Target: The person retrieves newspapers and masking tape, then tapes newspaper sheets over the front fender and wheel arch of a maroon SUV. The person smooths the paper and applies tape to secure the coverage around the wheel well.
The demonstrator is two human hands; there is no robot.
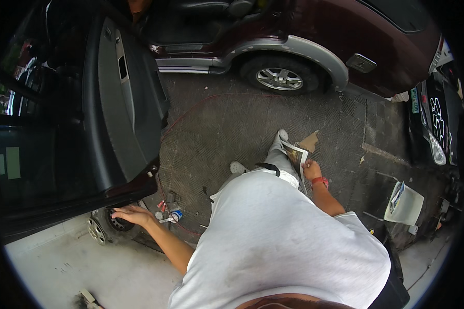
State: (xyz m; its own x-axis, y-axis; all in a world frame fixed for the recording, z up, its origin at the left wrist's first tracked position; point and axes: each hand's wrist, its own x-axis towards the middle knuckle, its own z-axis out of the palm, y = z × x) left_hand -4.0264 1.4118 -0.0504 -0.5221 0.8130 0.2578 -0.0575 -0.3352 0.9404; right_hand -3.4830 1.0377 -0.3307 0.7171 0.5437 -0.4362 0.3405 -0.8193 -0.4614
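My left hand (pixel 133 215) is spread at the lower edge of an open car door (pixel 118 100), with no object visible in it. Its fingertips reach the door's outer edge; whether they press on it I cannot tell. Black and grey trim covers the door's inner side. Down by my right leg, my right hand (pixel 312 170) grips the edge of a folded newspaper (pixel 296 155) with a printed picture. A red wristwatch (pixel 319 180) is on that wrist. The maroon SUV (pixel 317 23) stands ahead, its cabin exposed and its rear wheel (pixel 279 78) facing me.
A thin red hose (pixel 185 113) curves over the textured floor. Loose wheels (pixel 97 231) and a blue-and-white can (pixel 176 215) lie left. Torn cardboard (pixel 309 142) is near my foot. Right are a pale chair (pixel 411 206) bearing papers and a black car (pixel 435 123).
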